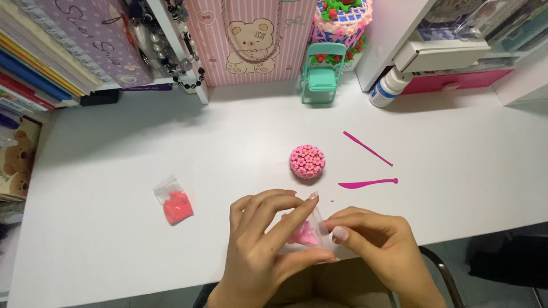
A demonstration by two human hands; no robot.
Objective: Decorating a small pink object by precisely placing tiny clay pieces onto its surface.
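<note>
— Where's the clay?
— In the small clear bag, low over the worktop. My left hand pinches it; my right hand nips its edge. Best I pull gently, bag steady.

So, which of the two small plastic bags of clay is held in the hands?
The clear bag with pink clay, pinched between the left hand and right hand. The other bag, with red-orange clay, lies alone on the table further left.

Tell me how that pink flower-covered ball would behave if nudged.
The flower-covered ball looks round, so it may roll on the smooth white desk. Its tiny petals look soft, likely easily dented. Probably light.
</note>
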